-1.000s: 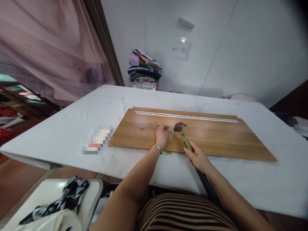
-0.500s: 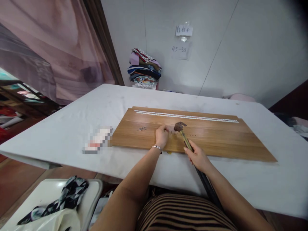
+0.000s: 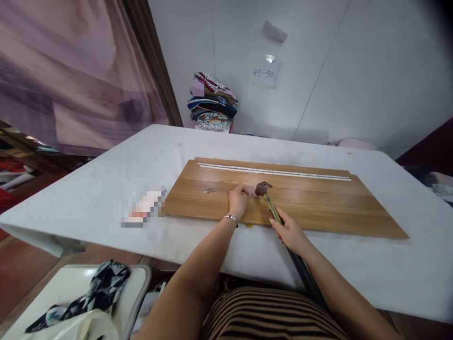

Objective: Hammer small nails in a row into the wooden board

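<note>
A claw hammer (image 3: 272,206) with a rusty brown head and long handle is gripped in my right hand (image 3: 290,232). Its head is over the middle of a brown wooden board (image 3: 329,208), close beside my left hand (image 3: 239,200). The left fingers are pinched together at the board's surface; what they hold, if anything, is too small to make out. Small dark nail heads (image 3: 283,199) form a short row right of the hammer head. Several loose nails (image 3: 208,190) lie on the board to the left of my left hand.
The board lies on a white-covered table (image 3: 116,189). Two pale strips (image 3: 272,173) run along its far side. A blurred-out item (image 3: 145,208) lies left of it. Folded clothes (image 3: 213,101) are stacked by the wall. A white chair (image 3: 138,283) with patterned cloth stands at lower left.
The hammer head has shifted very slightly down and left. My left hand stays in place. On the wall the upper paper has flapped up, and the curtain at left has moved.
</note>
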A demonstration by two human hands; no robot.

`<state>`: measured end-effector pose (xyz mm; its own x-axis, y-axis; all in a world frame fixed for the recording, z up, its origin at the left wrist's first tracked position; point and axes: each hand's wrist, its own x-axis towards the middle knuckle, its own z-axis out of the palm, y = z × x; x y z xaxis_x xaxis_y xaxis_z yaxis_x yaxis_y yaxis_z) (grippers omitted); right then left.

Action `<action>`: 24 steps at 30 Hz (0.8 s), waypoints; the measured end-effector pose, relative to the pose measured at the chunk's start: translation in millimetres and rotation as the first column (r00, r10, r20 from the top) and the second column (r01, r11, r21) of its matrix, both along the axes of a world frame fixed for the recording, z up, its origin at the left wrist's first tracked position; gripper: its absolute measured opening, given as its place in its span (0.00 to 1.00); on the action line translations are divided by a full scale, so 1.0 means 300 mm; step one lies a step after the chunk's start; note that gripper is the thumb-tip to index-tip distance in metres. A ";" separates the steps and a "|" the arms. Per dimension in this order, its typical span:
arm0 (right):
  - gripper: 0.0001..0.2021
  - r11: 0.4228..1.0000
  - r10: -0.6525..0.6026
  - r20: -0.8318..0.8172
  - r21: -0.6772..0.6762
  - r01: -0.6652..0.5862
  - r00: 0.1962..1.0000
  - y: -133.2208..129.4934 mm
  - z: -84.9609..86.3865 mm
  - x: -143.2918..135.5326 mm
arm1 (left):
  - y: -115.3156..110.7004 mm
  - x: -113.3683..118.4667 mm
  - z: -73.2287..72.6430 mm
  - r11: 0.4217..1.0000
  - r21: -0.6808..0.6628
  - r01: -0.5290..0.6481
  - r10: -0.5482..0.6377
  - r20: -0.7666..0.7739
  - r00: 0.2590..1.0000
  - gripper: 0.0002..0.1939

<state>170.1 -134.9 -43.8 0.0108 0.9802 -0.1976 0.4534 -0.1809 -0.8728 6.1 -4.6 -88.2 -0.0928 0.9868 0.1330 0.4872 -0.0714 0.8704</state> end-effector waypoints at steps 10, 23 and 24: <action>0.31 1.000 -0.023 -0.024 0.001 0.024 0.999 0.000 -0.010 0.000 | 0.008 0.002 -0.017 1.000 0.013 0.002 -0.002 -0.009 1.000 0.12; 0.32 1.000 -0.019 -0.014 -0.002 0.019 1.000 -0.001 0.000 -0.008 | 0.010 0.001 -0.019 1.000 0.023 0.013 -0.012 -0.035 0.999 0.12; 0.32 1.000 -0.020 -0.014 -0.001 0.020 1.000 -0.001 -0.002 -0.007 | 0.011 0.001 -0.020 1.000 0.022 0.013 -0.012 -0.033 0.999 0.12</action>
